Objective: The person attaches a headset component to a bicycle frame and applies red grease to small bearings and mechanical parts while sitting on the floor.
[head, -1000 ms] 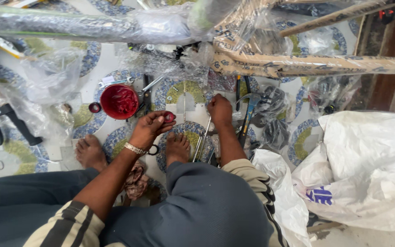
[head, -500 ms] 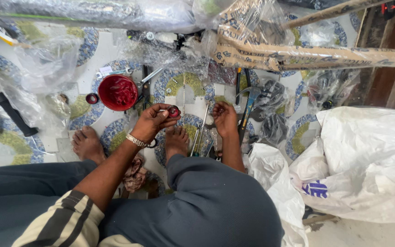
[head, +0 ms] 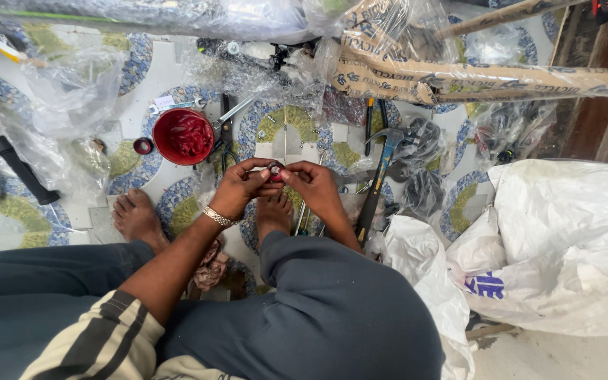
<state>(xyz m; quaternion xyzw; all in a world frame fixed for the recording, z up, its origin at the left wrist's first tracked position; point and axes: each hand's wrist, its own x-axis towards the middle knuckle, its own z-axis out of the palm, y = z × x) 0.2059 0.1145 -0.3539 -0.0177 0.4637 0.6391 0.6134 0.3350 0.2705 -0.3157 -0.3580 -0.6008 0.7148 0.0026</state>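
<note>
Both hands meet over my bare feet, above the patterned tile floor. My left hand (head: 242,186), with a metal bracelet on the wrist, pinches a small round red-smeared part (head: 275,172) at its fingertips. My right hand (head: 313,184) touches the same part from the other side with thumb and fingers. An open red tub of red grease (head: 183,136) stands on the floor to the left of the hands, its small red lid (head: 143,146) beside it.
A hammer (head: 380,169), pliers (head: 373,121) and spanners (head: 232,112) lie on the tiles ahead. Plastic-wrapped bicycle frame tubes (head: 459,77) cross above. Clear plastic wrap (head: 72,91) lies at left, white sacks (head: 564,239) at right, a black bicycle part (head: 1,158) far left.
My right hand lifted off the floor and came left to join the left hand on the small part. The view shifted slightly.
</note>
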